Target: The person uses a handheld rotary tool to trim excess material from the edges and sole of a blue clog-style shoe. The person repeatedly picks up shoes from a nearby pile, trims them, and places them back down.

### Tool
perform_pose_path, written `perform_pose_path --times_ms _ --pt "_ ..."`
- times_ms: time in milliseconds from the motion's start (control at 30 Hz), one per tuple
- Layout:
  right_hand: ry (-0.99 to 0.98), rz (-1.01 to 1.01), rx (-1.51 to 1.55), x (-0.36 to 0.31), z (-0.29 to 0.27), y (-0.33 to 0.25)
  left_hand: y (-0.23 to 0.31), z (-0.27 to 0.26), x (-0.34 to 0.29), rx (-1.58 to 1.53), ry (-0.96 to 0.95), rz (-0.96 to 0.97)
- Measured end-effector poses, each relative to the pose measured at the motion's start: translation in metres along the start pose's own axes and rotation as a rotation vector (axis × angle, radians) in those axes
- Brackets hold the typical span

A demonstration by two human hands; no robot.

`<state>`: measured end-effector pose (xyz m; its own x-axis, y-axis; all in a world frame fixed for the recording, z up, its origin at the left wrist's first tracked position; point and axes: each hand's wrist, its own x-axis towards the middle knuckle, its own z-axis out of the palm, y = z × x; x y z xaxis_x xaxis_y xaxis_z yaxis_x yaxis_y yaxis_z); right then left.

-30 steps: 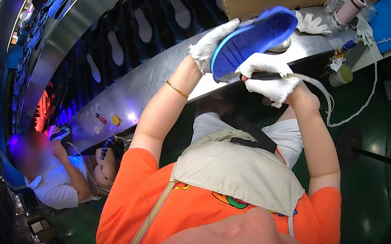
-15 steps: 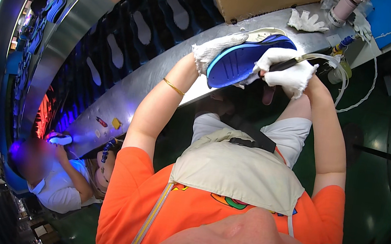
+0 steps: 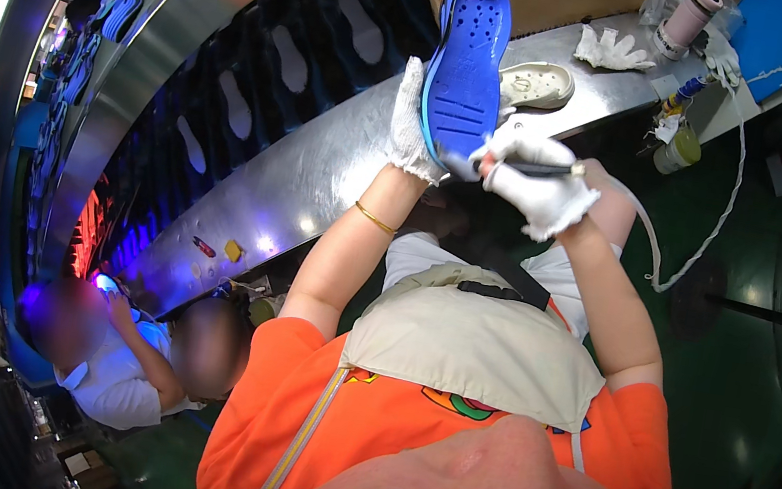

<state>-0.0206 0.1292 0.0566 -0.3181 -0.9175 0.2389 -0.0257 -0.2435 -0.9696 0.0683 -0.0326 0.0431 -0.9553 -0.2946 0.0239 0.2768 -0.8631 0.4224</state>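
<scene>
A blue clog (image 3: pixel 466 64) is held upright, sole turned toward the viewer, by the gloved left hand (image 3: pixel 413 124), whose fingers are closed around its lower edge; held so, the tread is presented flat to the tool. A slim dark tool (image 3: pixel 536 168) is clamped in the gloved right hand (image 3: pixel 534 180), its tip brought against the heel just beside the left-hand grip, apparently so that the edge can be worked closely. Beyond the grip a cream clog (image 3: pixel 534 84) lies on the curved metal bench (image 3: pixel 299 180), with a spare white glove (image 3: pixel 614 49) and a pink cup (image 3: pixel 690 16) farther off. A white cord (image 3: pixel 706 231) hangs outside the right wrist. Nothing is seen standing between tool and sole. Seated people are seen far below the left elbow.
</scene>
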Motion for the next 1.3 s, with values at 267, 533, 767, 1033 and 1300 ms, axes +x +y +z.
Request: perform_pose_path --times_ms 267,533,767,1033,1300 --pt "0.256 0.002 0.184 0.017 -0.003 -0.003 -0.018 0.005 -0.011 -0.102 0.12 0.106" --pt "0.292 0.018 0.294 0.014 0.008 -0.016 -0.026 -0.009 -0.01 -0.099 0.07 0.198" --pt "0.325 0.013 0.199 0.035 0.0 -0.026 -0.029 0.037 -0.02 -0.13 0.096 0.105" --pt "0.373 -0.077 0.19 0.047 -0.015 0.0 -0.022 0.024 -0.023 -0.006 0.153 0.045" --pt "0.116 -0.556 -0.472 0.054 -0.032 -0.043 0.003 0.031 -0.02 0.14 0.132 0.038"
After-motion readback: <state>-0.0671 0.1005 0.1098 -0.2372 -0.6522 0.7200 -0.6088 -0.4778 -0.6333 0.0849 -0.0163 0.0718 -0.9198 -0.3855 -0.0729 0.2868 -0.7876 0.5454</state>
